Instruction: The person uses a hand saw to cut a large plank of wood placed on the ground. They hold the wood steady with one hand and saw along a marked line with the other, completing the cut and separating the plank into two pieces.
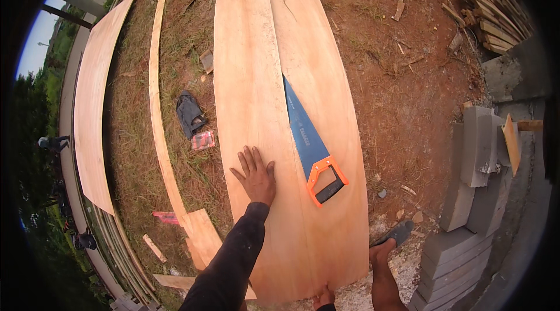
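Observation:
A long pale plywood sheet (245,95) runs up the middle, with a lengthwise split or seam dividing it from the right-hand piece (315,60). My left hand (255,178) lies flat on the left piece, fingers spread. My right hand (324,298) grips the near edge of the plywood at the bottom, partly hidden. A handsaw with a blue blade and an orange-and-black handle (326,180) lies on the wood right of my left hand, its blade along the seam.
Left: long strip (157,95), offcuts (201,232), dark bag (189,113), another sheet (93,113), bamboo poles (116,252), people (53,145). Right: lumber pile (496,19), grey blocks (472,148), my sandalled foot (396,234) on dirt.

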